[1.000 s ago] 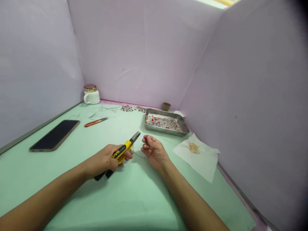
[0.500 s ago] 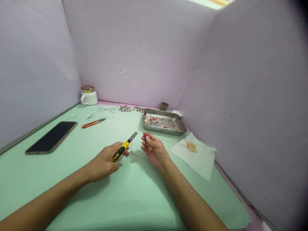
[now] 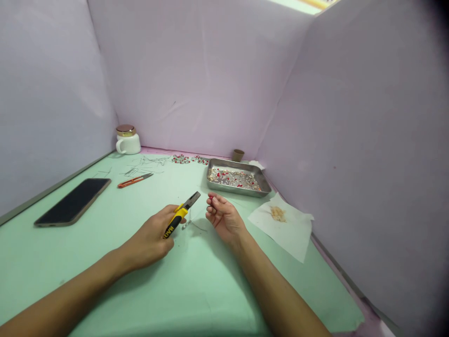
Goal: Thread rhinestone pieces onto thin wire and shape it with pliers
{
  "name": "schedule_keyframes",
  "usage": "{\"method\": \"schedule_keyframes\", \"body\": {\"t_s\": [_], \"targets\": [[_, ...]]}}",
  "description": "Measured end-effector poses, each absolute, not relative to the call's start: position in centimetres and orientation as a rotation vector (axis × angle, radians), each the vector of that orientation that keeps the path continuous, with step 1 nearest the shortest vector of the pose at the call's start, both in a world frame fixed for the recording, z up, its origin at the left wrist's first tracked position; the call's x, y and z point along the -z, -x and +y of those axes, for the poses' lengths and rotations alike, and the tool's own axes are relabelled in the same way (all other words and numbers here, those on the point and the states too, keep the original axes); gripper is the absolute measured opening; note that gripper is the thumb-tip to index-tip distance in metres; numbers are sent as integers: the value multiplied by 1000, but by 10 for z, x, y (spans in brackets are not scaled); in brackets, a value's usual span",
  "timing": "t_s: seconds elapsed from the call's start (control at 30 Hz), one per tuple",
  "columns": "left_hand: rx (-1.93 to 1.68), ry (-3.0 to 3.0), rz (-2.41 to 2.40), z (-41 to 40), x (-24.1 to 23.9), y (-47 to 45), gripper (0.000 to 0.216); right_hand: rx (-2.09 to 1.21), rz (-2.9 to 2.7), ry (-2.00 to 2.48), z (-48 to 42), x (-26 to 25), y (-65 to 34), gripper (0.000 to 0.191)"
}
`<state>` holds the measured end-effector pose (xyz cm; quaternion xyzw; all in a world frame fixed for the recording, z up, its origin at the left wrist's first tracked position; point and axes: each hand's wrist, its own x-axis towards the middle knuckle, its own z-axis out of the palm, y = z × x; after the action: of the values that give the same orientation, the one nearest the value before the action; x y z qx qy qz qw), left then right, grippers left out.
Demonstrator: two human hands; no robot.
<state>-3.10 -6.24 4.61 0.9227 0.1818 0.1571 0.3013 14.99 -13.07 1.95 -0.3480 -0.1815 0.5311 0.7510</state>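
My left hand [image 3: 150,236] is wrapped round the yellow and black handles of a pair of pliers [image 3: 182,213]. The grey jaws point up and right, a short gap from my right hand [image 3: 226,217]. Thumb and forefinger of that hand pinch a small red bead [image 3: 211,198]; the other fingers are curled. On the green table between the hands lies a thin wire [image 3: 199,228] with small silvery pieces at its left end, partly hidden behind the pliers and my left fingers.
A metal tray [image 3: 238,190] of mixed beads stands beyond my right hand, before a small brown cup [image 3: 237,155]. White paper [image 3: 294,241] lies right. Leftward are a phone [image 3: 73,201], orange thread snips [image 3: 135,180], loose wires [image 3: 147,161] and a lidded white mug [image 3: 128,143]. Beaded pieces [image 3: 180,159] lie behind.
The pliers have turned slightly in my left hand, showing more of their second handle and jaws. More silvery pieces on the wire show beside my left fingers. My right hand keeps its pinch.
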Motion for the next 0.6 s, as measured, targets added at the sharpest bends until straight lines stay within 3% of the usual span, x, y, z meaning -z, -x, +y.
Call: {"method": "schedule_keyframes", "body": {"t_s": [0.6], "targets": [[-666,-2746,394,-56,-29,28,49,-1175,-393,751,-133,-22,-147,21]]}}
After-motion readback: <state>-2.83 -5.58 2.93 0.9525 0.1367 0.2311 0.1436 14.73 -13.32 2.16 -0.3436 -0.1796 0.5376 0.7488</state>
